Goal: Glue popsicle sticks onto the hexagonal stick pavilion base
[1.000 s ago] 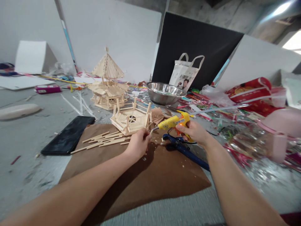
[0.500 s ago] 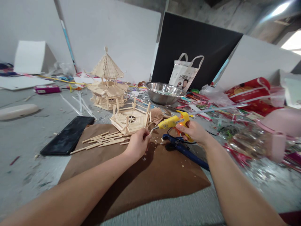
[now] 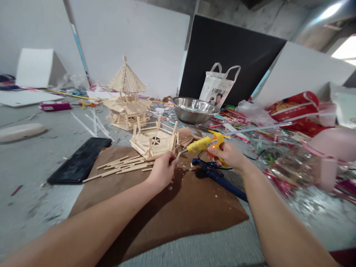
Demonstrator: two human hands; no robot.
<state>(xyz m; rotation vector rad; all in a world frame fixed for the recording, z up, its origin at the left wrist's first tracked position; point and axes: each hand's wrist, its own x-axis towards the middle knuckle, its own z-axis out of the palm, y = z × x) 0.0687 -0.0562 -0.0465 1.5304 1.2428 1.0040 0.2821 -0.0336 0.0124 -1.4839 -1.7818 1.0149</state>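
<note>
Pinching what seems to be a short pale stick (image 3: 178, 155) in the fingertips of the left hand (image 3: 164, 168), over the brown sheet (image 3: 180, 211). Gripping a yellow glue gun (image 3: 200, 144) by its handle in the right hand (image 3: 232, 155), fingers wrapped round near the orange glow (image 3: 213, 147). From the left hand, find the nozzle (image 3: 183, 151) between one and two o'clock, right by the stick's tip.

For a neat bead, steady the stick first and bring the hot metal to it, not skin to metal. Pinch well back from the tip, mindful of how close to the nozzle the fingertips are. Squeeze lightly and briefly; too much glue risks strings and blobs. Rest the left wrist on the sheet for less wobble. Tilt the nozzle slightly downward, away from the fingers.

Look just short of twelve o'clock for the open stick frame (image 3: 141, 144), close to the left hand, with upright posts easy to knock. Note the loose sticks (image 3: 135, 167) at nine o'clock, the dark phone (image 3: 79, 161) farther out that way, and the roofed stick model (image 3: 125, 79) at eleven. Watch the blue-handled tool (image 3: 222, 181) near three o'clock, beneath the right hand, and avoid snagging the long glue stick (image 3: 258, 128) jutting from the gun's back.
</note>
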